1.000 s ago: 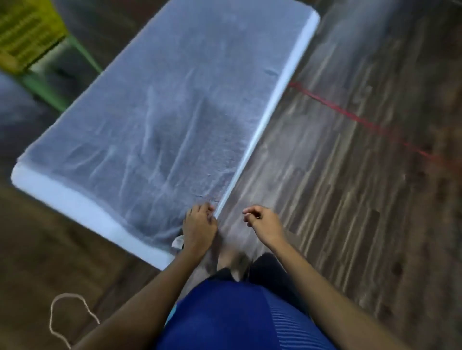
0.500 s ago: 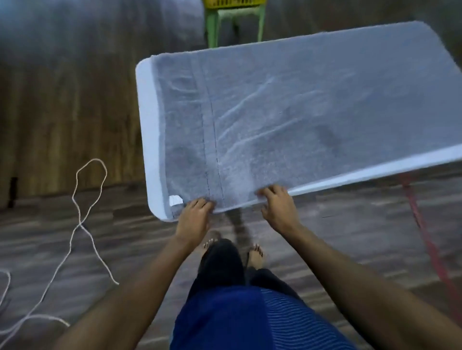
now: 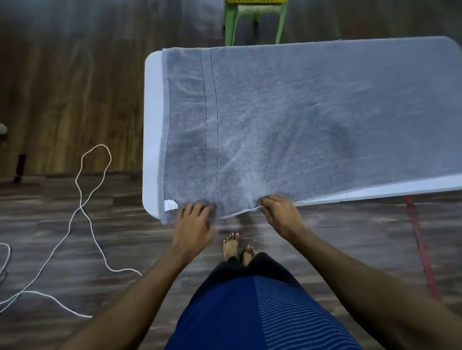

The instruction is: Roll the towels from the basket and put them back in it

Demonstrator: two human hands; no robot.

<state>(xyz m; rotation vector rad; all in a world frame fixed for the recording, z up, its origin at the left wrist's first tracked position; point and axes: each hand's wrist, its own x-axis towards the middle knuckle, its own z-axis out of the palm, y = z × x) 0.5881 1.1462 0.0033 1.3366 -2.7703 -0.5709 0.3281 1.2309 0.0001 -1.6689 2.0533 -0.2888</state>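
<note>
A grey towel (image 3: 300,120) lay spread flat over nearly the whole white counter (image 3: 152,125), its near hem reaching just past the counter's near edge. At that edge the right hand (image 3: 280,214) pinched the hem and lifted it slightly. The left hand (image 3: 192,224), by the counter's near corner, rested with fingers loosely spread on the cloth and appeared to grip nothing.

The roll looked not yet begun. With one hand pinching and the other only pressing, it could start crooked — a cone rather than a cylinder.

Beyond the counter's far edge stood a green stool (image 3: 228,25) bearing a yellow basket (image 3: 255,2). On the floor off the counter's short end looped a white cord (image 3: 92,199) — something bare feet (image 3: 231,246) might catch.
</note>
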